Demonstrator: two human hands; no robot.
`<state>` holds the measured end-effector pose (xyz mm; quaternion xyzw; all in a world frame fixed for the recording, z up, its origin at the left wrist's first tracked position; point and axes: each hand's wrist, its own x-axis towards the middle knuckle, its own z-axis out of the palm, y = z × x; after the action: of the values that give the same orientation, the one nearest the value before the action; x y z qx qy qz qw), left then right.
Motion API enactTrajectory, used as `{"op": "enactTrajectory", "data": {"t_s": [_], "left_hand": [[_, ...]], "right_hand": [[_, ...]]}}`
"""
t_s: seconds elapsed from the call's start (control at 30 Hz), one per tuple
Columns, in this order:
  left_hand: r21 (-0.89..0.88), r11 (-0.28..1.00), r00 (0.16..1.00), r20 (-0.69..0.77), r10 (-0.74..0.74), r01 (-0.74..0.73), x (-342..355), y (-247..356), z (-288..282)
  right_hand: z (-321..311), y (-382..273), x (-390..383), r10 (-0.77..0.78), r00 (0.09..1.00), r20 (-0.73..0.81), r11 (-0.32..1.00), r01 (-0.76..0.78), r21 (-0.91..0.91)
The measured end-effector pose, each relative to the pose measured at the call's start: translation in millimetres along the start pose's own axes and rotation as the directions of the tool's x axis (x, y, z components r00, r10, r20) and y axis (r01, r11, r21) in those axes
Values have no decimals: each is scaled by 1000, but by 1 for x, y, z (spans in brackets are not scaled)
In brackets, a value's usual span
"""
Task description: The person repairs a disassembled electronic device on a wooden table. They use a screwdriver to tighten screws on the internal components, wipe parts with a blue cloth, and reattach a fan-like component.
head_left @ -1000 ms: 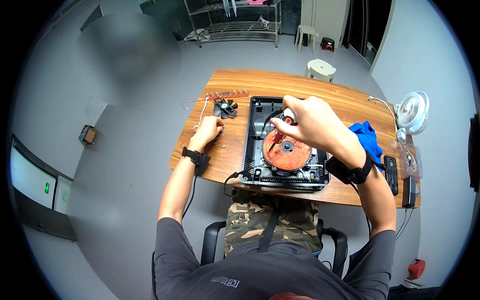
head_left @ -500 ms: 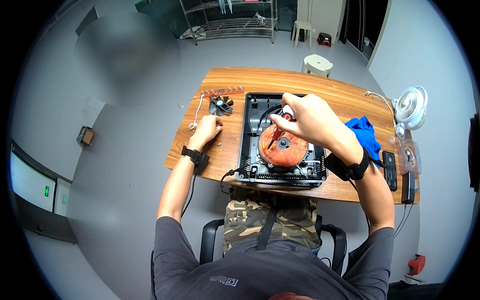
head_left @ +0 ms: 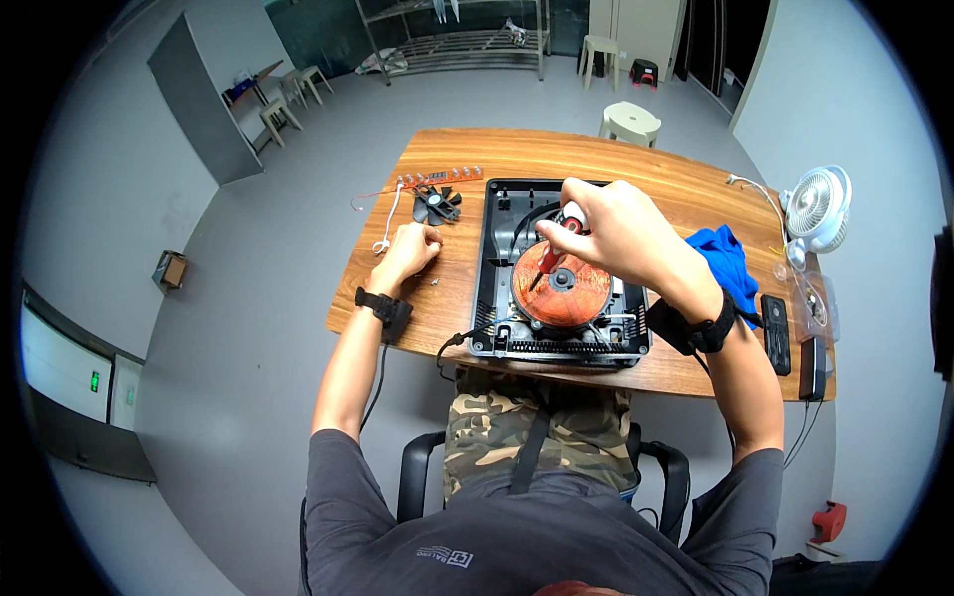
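My right hand (head_left: pixel 624 236) grips a red-and-white screwdriver (head_left: pixel 553 255). It slants down, its tip over the flat copper coil (head_left: pixel 584 298) of an induction cooker; contact of the tip cannot be made out. The coil sits inside the cooker's open black housing (head_left: pixel 479 316). To its left, my left hand (head_left: pixel 409 252) rests on the wooden table (head_left: pixel 556 154) with its fingers curled in. What they hold, if anything, is hidden. Just beyond it lie a small black fan (head_left: pixel 435 205) and a narrow orange circuit board (head_left: pixel 437 177). A tiny screw-like piece (head_left: pixel 434 281) lies near the left wrist.
On the table's right are a blue cloth (head_left: pixel 723 266), a black handheld device (head_left: pixel 775 333), a clear plastic box (head_left: pixel 821 306) and a white fan (head_left: pixel 820 211). A black cord (head_left: pixel 455 340) runs off the front edge. Behind the table stands a white stool (head_left: pixel 630 122).
A blurred round shape at the upper left is gone, uncovering a wall and stools. Both hands stay nearly in place, the right still on the screwdriver. The view has shifted very slightly.
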<state>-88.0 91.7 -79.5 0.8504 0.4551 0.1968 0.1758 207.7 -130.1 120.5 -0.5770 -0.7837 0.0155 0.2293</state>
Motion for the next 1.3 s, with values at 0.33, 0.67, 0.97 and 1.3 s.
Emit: {"op": "enactTrajectory", "data": {"t_s": [0.33, 0.67, 0.97, 1.3], "left_hand": [[-44, 999, 999, -31, 26, -27, -5, -1, -13], [-80, 996, 1000, 1, -32, 32, -12, 2, -15], [-102, 989, 991, -71, -113, 106, -10, -13, -11], [-188, 981, 997, -52, -53, 42, -9, 30, -28]], "right_hand": [[2, 5, 0, -9, 999, -36, 999, 11, 48], [7, 8, -1, -6, 1000, -22, 999, 7, 54], [8, 9, -2, -7, 1000, -30, 997, 9, 70], [8, 23, 6, 21, 996, -83, 993, -11, 115]]}}
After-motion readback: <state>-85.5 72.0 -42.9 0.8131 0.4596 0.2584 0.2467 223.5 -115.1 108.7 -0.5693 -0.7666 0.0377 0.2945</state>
